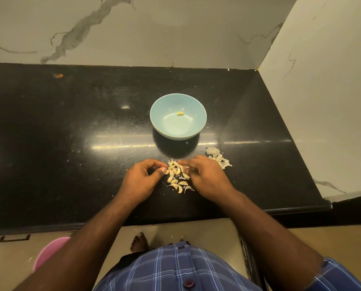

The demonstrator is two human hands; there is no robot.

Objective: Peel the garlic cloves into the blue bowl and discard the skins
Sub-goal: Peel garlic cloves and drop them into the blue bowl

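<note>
One peeled clove (180, 113) lies in the blue bowl (164, 127), so the task looks barely begun, and the step in hand seems to be picking the next clove out of the heap. The black worktop (70, 122) carries everything: the bowl stands toward the back, well apart from the hands, and the pile of unpeeled garlic cloves (176, 177) sits near the front edge between them, with a loose clump of papery skins (217, 157) just to the right. To do this well, I would single out one clove at the edge of the pile rather than dig into the middle, nip its root end, and strip the skin over the clump already started so the scraps stay together for discarding. The left hand (142, 181) rests at the pile's left side, fingers curled and thumb meeting fingertips in a pinch; whether a clove or a bit of skin is held there I cannot tell. The right hand (204, 177) lies palm down over the pile's right edge, blurred, its fingers bent onto the cloves, and its grip cannot be made out either. Small flecks of skin dot the worktop around the pile.
</note>
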